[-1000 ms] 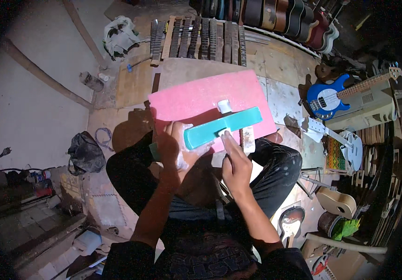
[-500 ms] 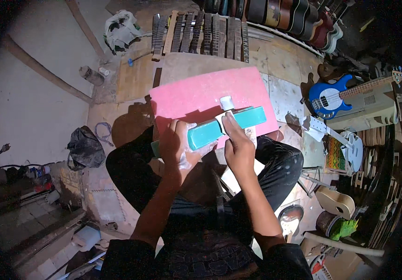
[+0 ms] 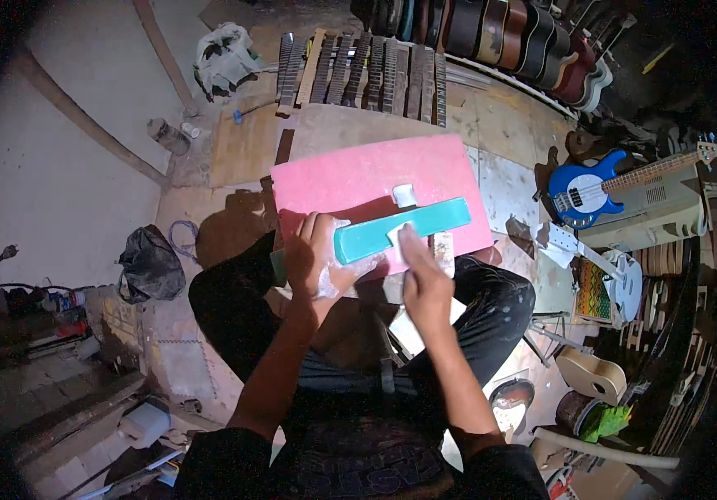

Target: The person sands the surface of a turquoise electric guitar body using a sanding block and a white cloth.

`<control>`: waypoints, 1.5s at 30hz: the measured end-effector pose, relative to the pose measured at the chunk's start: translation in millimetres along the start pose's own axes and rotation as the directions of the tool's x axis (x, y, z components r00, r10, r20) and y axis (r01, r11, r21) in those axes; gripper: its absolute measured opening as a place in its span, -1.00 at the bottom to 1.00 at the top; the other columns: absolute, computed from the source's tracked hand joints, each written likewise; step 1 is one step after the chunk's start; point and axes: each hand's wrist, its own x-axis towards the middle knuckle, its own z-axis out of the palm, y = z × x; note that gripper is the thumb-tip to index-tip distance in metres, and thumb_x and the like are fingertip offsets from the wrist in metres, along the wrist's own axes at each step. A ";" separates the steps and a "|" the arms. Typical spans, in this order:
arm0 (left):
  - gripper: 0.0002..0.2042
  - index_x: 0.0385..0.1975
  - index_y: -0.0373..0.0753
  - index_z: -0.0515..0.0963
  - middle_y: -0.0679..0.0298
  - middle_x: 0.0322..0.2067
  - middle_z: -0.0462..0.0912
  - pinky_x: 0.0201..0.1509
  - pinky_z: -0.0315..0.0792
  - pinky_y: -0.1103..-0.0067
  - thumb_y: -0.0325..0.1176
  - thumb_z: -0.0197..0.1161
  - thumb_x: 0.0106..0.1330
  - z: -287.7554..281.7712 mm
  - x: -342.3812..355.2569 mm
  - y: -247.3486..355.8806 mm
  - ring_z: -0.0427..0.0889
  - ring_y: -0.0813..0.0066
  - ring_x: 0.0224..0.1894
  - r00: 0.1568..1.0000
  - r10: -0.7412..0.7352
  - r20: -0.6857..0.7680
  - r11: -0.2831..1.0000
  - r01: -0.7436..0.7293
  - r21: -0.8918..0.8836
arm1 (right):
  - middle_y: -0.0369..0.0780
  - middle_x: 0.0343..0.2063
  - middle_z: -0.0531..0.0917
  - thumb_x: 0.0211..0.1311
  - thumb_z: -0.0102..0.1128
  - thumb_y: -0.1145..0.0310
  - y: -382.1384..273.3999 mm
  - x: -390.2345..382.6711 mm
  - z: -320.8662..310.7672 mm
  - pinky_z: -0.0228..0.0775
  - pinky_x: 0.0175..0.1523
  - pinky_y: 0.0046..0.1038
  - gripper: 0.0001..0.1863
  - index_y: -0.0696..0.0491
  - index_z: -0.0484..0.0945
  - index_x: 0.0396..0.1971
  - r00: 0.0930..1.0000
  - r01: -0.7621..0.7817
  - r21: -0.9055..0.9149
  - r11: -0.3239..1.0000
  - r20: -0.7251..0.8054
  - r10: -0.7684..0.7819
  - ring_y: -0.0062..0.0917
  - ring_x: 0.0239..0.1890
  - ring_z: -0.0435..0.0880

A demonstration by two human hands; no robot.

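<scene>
A long teal piece [image 3: 421,214] lies at a slant over a pink board [image 3: 367,158] on my lap. My left hand [image 3: 317,254], smeared with white, is closed round the piece's left end and the board under it. My right hand [image 3: 425,283] presses a small white pad [image 3: 396,238] against the near side of the teal piece, its fingertips blurred. A small white block [image 3: 404,195] sits just beyond the piece, and a pale worn block [image 3: 443,254] shows below its right half.
A row of guitar necks [image 3: 358,75] lies ahead, with guitar bodies [image 3: 508,37] behind. At right are a blue bass [image 3: 592,192], a white guitar [image 3: 625,283] and a natural-wood guitar body [image 3: 587,373]. A black bag [image 3: 150,262] and a power cord [image 3: 8,258] are at left.
My right hand moved up onto the teal piece's top with the pad, then back down toward me to its near side. My left hand stays at the left end.
</scene>
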 end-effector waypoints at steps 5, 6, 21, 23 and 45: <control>-0.39 -0.23 -0.26 0.59 0.06 -0.21 0.67 -0.06 0.56 0.18 0.01 0.73 -0.14 2.5 -3.1 0.2 0.69 -0.03 -0.16 1.000 0.009 -0.029 1.000 -0.008 0.010 | 0.04 0.33 0.58 0.14 0.03 0.84 8.6 14.5 -6.3 0.37 0.47 -0.30 -0.29 0.09 0.58 0.32 0.992 -0.004 -0.106 0.994 -0.127 -0.009 -0.13 0.40 0.56; -0.39 -0.23 -0.26 0.59 0.07 -0.21 0.67 -0.05 0.55 0.18 0.01 0.73 -0.14 4.2 -4.7 -1.2 0.68 -0.03 -0.16 1.000 0.000 -0.029 1.000 0.000 0.016 | 0.04 0.32 0.59 0.13 0.04 0.83 1.8 6.6 2.6 0.36 0.48 -0.30 -0.29 0.08 0.58 0.33 0.997 0.037 -0.078 0.996 -0.072 -0.042 -0.11 0.40 0.56; -0.34 -0.16 -0.23 0.59 0.10 -0.17 0.63 0.01 0.42 0.18 0.11 0.70 -0.11 -1.0 -17.4 7.7 0.64 0.02 -0.07 0.999 -0.023 0.031 0.998 0.021 0.063 | 0.05 0.30 0.61 0.11 0.07 0.83 32.0 8.8 -25.2 0.43 0.43 -0.32 -0.32 0.13 0.61 0.28 0.996 0.062 -0.108 0.992 -0.050 -0.068 -0.14 0.36 0.61; -0.34 -0.16 -0.23 0.59 0.10 -0.17 0.62 0.01 0.42 0.18 0.12 0.70 -0.11 -0.1 -18.9 5.8 0.63 0.02 -0.07 1.000 0.000 0.012 0.998 0.000 0.064 | 0.06 0.32 0.59 0.08 0.06 0.85 31.0 18.7 -32.2 0.46 0.39 -0.34 -0.28 0.10 0.60 0.30 0.991 -0.035 -0.173 0.984 -0.134 0.011 -0.13 0.34 0.64; -0.36 -0.18 -0.24 0.60 0.10 -0.21 0.64 0.00 0.47 0.17 0.03 0.74 -0.15 -0.3 -12.1 8.1 0.65 -0.01 -0.12 1.000 0.020 -0.019 0.998 -0.019 0.064 | 0.07 0.41 0.48 0.07 0.01 0.85 19.1 5.6 -32.9 0.46 0.41 -0.26 -0.20 0.08 0.50 0.39 0.987 -0.023 -0.205 0.978 -0.162 -0.011 -0.10 0.42 0.53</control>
